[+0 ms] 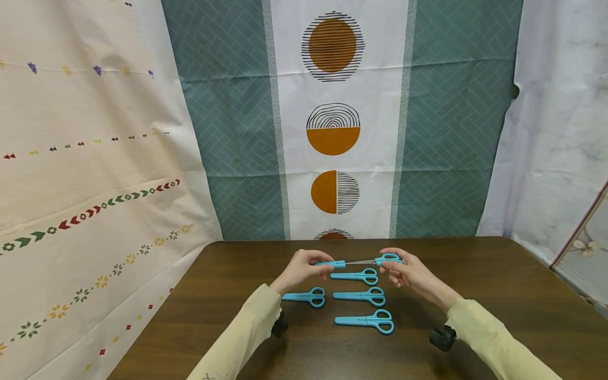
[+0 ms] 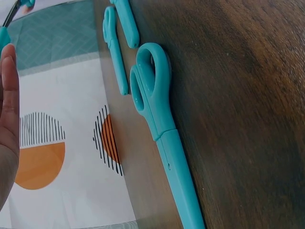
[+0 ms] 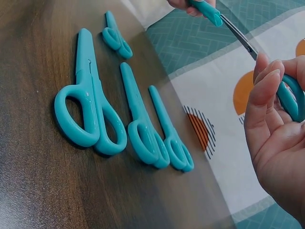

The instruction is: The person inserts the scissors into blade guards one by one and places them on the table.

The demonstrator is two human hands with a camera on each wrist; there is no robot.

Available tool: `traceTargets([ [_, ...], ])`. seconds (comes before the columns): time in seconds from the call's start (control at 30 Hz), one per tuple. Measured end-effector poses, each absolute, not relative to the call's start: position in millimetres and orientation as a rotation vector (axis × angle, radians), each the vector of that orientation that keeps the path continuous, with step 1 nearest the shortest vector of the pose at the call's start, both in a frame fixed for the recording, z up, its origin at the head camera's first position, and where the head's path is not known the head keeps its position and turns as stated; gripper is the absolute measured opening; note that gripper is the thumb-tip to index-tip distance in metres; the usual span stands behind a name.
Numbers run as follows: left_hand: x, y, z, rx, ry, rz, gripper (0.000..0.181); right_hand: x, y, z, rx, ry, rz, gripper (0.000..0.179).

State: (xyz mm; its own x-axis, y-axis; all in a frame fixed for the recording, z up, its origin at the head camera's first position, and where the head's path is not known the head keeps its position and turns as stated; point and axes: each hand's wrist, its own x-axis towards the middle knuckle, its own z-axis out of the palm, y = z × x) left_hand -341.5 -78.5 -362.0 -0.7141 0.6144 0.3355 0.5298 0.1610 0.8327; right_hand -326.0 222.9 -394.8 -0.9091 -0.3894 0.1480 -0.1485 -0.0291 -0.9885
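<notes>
Above the table, my left hand (image 1: pixel 302 270) pinches a turquoise blade cover (image 1: pixel 338 264) between thumb and fingers. My right hand (image 1: pixel 409 272) grips a pair of turquoise scissors (image 1: pixel 390 257) by the finger loops. Between the hands a stretch of bare metal blade (image 3: pixel 239 36) shows, its tip end at the mouth of the cover. Beneath them, three covered scissors lie in a column: a far pair (image 1: pixel 351 276), a middle pair (image 1: pixel 357 296) and a near pair (image 1: pixel 362 321). Another covered pair (image 1: pixel 304 297) lies to the left, partly behind my left forearm.
All the lying scissors rest on a dark brown wooden table (image 1: pixel 228 295), loops toward the right. Behind its far edge hangs a green and white patterned cloth (image 1: pixel 237 158). Pale cloths hang at both sides. A small black device (image 1: pixel 443 338) sits on my right wrist.
</notes>
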Motion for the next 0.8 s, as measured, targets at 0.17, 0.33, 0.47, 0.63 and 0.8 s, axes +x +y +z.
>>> traceTargets([
  [0.17, -341, -79, -361, 1.171, 2.322, 1.620, 0.018, -326, 223, -396, -0.575, 2.055, -2.056, 0.048],
  [0.33, -341, -79, -361, 1.194, 2.303, 1.618, 0.018, -326, 221, -396, -0.589, 2.040, -2.060, 0.045],
  [0.47, -342, -77, -361, 1.200, 2.296, 1.617, 0.018, -325, 218, -396, -0.597, 2.031, -2.055, 0.042],
  [0.63, -342, -74, -361, 1.225, 2.283, 1.614, 0.018, -326, 214, -395, -0.567, 2.014, -2.057, 0.044],
  [0.8, -340, -72, -360, 1.239, 2.296, 1.602, 0.018, -325, 211, -394, -0.555, 1.998, -2.064, 0.050],
])
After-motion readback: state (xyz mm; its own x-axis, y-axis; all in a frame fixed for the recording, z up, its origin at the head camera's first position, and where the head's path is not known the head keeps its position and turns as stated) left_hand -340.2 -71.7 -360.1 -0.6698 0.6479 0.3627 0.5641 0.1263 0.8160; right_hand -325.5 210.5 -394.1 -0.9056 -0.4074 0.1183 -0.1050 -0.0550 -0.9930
